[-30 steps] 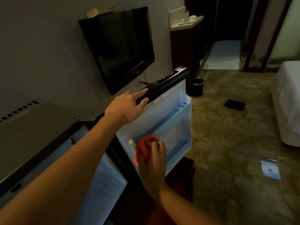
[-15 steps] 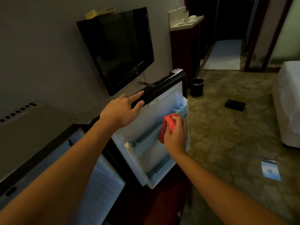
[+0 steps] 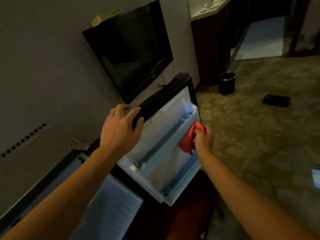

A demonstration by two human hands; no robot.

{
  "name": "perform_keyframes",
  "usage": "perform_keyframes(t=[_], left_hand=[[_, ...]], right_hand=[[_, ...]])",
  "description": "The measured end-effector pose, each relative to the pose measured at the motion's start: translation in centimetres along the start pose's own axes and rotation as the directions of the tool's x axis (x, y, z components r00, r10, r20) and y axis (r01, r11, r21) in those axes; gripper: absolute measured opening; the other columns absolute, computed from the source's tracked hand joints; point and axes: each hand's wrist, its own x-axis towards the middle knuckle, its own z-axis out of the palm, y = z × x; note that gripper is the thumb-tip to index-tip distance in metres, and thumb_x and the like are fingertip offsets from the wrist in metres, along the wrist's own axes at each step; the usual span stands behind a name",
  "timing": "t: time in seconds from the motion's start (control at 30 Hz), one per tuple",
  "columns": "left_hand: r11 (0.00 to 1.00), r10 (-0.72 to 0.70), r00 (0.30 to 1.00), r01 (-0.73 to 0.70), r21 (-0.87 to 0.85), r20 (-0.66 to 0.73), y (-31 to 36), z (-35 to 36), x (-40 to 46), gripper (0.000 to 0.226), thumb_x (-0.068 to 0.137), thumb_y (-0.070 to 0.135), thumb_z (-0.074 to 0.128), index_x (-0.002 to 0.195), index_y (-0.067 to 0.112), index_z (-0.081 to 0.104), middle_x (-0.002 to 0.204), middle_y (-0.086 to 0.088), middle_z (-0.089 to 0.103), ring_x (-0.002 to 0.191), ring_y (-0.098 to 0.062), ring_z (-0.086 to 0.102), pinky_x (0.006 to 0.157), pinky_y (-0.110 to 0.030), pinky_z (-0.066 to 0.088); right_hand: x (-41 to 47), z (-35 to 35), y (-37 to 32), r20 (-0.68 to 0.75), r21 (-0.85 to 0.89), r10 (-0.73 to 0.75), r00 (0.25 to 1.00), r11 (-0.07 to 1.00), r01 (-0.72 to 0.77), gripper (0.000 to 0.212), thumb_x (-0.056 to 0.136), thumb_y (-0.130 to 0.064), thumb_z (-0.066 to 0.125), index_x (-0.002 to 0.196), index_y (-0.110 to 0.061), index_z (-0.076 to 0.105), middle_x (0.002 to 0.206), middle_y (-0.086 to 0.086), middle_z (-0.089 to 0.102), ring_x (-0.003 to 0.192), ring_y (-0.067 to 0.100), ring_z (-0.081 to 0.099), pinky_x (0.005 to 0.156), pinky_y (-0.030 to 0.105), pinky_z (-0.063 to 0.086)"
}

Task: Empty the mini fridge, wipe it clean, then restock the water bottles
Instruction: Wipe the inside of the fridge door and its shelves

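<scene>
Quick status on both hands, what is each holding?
Left hand: open, fingers draped over the fridge door top edge.
Right hand: closed on the red cloth.

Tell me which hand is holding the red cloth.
The right hand: it grips the red cloth against the inside of the fridge door. The left hand holds no cloth and rests on the door's top edge.

Patterned floor (image 3: 259, 135) (bin (image 3: 226, 83), dark box (image 3: 276, 100))

One fridge door (image 3: 166, 149); one red cloth (image 3: 187, 142); one television (image 3: 131, 54); one bin (image 3: 226, 83)
</scene>
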Motion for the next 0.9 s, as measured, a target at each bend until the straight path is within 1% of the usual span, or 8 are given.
perform_keyframes(t=[0.07,0.1,0.2,0.33,0.5,0.63,0.8,0.9], left_hand=[[0.989,0.149,0.979,-0.145,0.037,-0.14,1.9,0.8,-1.1,0.035,0.097,0.029,0.053,0.127,0.015,0.063,0.128,-0.017,0.055,0.113,-0.034,0.053,0.091,-0.05,0.049],[0.966,0.255,0.958,-0.247,0.073,-0.134,3.1,1.5,-1.7,0.033,0.095,0.027,0.052,0.122,0.014,0.066,0.126,-0.016,0.057,0.112,-0.033,0.055,0.093,-0.051,0.047],[0.893,0.425,0.903,-0.429,0.137,0.059,5.1,5.0,-2.7,0.032,0.089,0.022,0.056,0.118,0.012,0.069,0.122,-0.017,0.062,0.109,-0.036,0.059,0.1,-0.055,0.041],[0.88,0.407,0.879,-0.45,0.151,0.247,5.0,8.2,-2.3,0.047,0.088,0.022,0.058,0.134,0.01,0.059,0.117,-0.017,0.063,0.101,-0.035,0.061,0.094,-0.046,0.045],[0.888,0.431,0.874,-0.455,0.068,0.227,4.7,9.3,-1.5,0.046,0.088,0.014,0.061,0.134,0.01,0.06,0.125,-0.017,0.061,0.115,-0.032,0.055,0.102,-0.041,0.037],[0.886,0.404,0.875,-0.447,0.123,0.265,4.6,9.5,-1.5,0.045,0.09,0.014,0.052,0.134,0.014,0.061,0.135,-0.02,0.057,0.126,-0.031,0.055,0.114,-0.048,0.023],[0.88,0.374,0.887,-0.432,0.199,0.271,4.8,9.6,-1.3,0.043,0.093,0.015,0.043,0.13,0.015,0.065,0.136,-0.023,0.057,0.129,-0.035,0.055,0.115,-0.066,0.015],[0.879,0.345,0.894,-0.415,0.235,0.288,4.8,9.8,-1.3,0.043,0.093,0.016,0.042,0.13,0.014,0.065,0.136,-0.025,0.056,0.129,-0.042,0.053,0.113,-0.071,0.013]], right_hand=[[0.1,0.0,1.4,0.036,0.032,0.051,0.998,0.998,-0.052,0.014,0.087,-0.018,0.053,0.095,-0.019,0.065,0.091,0.004,0.066,0.088,0.026,0.063,0.073,0.037,0.053],[0.0,0.2,1.9,0.053,0.035,0.057,0.997,0.998,-0.059,0.016,0.085,-0.017,0.052,0.094,-0.02,0.065,0.089,0.003,0.066,0.087,0.026,0.063,0.076,0.04,0.054],[0.2,1.0,2.7,0.078,0.061,0.056,0.995,0.996,-0.061,0.024,0.08,-0.016,0.049,0.096,-0.022,0.065,0.086,0.002,0.065,0.084,0.023,0.061,0.079,0.04,0.051],[0.7,2.3,3.0,0.054,0.034,0.011,0.998,0.999,-0.012,0.028,0.08,-0.019,0.057,0.106,-0.011,0.062,0.094,0.005,0.067,0.089,0.023,0.063,0.081,0.037,0.051],[1.7,3.8,3.8,0.054,0.022,-0.143,0.988,0.99,0.142,0.037,0.078,-0.004,0.063,0.115,-0.007,0.057,0.112,0.01,0.066,0.105,0.016,0.059,0.09,0.028,0.047],[2.0,6.0,5.2,0.081,0.142,-0.122,0.989,0.984,0.11,0.031,0.082,-0.018,0.068,0.108,-0.031,0.058,0.109,0.002,0.065,0.107,0.021,0.062,0.089,0.048,0.053],[1.9,7.3,6.0,0.036,0.177,-0.198,0.98,0.966,0.189,0.007,0.086,-0.016,0.065,0.092,-0.018,0.065,0.089,0.003,0.066,0.088,0.022,0.064,0.078,0.051,0.051],[0.5,7.6,6.5,0.025,0.077,-0.307,0.951,0.949,0.304,0.017,0.088,-0.014,0.062,0.104,-0.013,0.068,0.103,0.003,0.067,0.099,0.023,0.062,0.084,0.047,0.05]])
